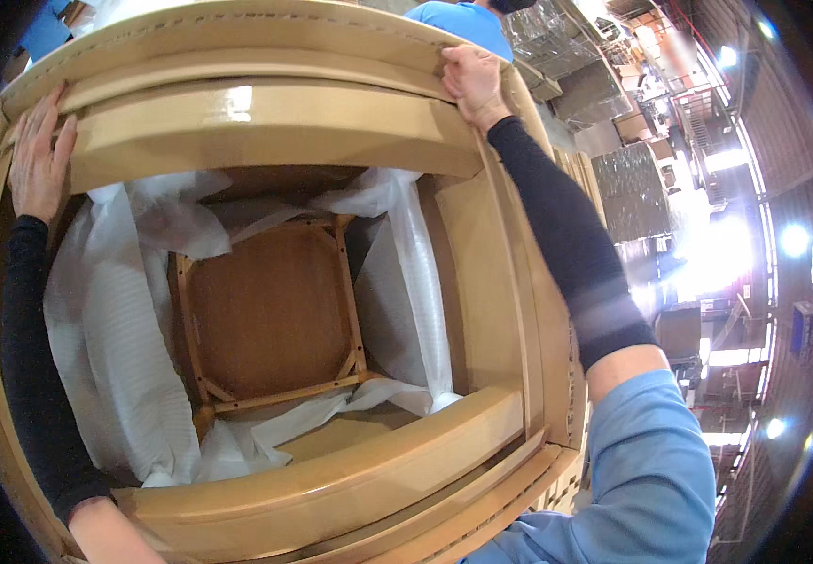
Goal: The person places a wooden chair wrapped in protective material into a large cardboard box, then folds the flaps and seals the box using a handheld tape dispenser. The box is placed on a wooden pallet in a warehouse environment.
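Note:
A large open cardboard box (557, 404) fills most of the view. Inside it sits a piece of wooden-framed furniture, seemingly an upturned chair or stool, with a brown panel (270, 310) at the bottom. White foam sheets (120, 329) wrap its upright legs. Folded cardboard inserts (275, 127) line the upper sides of the box. My left hand (40, 162) lies at the far left corner, fingers stretched out along the cardboard. At the far right corner, my right hand (475, 85) is closed round the edge of the far cardboard insert.
A person in a blue shirt (468, 26) stands beyond the box's far side. Wrapped stacks of cartons (632, 193) stand to the right, with bright lamps (795, 241) farther off. Another carton-like stack shows close beside the box's right wall.

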The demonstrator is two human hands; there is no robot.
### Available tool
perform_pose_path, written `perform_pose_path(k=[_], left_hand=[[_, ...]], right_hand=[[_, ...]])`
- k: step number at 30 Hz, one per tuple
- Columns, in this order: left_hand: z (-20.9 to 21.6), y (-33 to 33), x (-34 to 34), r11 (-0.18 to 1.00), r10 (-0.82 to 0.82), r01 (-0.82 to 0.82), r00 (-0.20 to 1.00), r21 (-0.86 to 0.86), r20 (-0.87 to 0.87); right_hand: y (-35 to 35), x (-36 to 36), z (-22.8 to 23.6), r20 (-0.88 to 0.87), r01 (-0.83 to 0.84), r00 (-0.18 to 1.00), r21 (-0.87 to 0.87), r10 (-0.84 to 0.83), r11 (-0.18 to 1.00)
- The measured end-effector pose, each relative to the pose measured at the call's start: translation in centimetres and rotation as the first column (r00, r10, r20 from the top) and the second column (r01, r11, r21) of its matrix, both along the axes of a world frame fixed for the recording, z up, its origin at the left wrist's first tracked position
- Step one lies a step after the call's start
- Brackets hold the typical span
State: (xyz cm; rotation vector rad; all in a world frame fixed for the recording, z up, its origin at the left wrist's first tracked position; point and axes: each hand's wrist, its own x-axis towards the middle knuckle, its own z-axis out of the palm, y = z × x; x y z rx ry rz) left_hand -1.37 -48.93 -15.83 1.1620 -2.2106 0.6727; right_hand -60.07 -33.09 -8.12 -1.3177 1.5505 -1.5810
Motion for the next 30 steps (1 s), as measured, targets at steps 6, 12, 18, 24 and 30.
perform_pose_path(k=[6, 12, 18, 24, 30], left_hand=[[-0.4, 0.0, -1.2, 0.999, -0.037, 0.038, 0.996, 0.015, -0.082], [2.4, 1.6, -0.3, 0.971, 0.024, 0.002, 0.994, 0.237, -0.105], [3.6, 2.3, -2.8, 0.979, -0.026, 0.045, 0.995, 0.196, -0.1], [4.1, 4.1, -2.4, 0.953, 0.037, -0.02, 0.998, 0.304, -0.051], [10.5, 12.1, 0.3, 0.899, -0.014, -0.163, 0.918, 0.408, 0.397]], right_hand=[[0.0, -0.5, 2.5, -0.291, -0.092, 0.955, -0.085, 0.064, 0.992], [-3.5, 9.6, 0.4, -0.896, -0.109, 0.43, 0.075, 0.115, 0.991], [-10.5, 17.6, 0.4, -0.946, -0.514, 0.309, -0.258, -0.104, 0.818], [-8.3, 22.6, -1.7, -0.479, -0.549, 0.751, -0.073, 0.454, 0.832], [-9.0, 22.7, -2.5, -0.446, -0.569, 0.771, -0.162, 0.454, 0.807]])
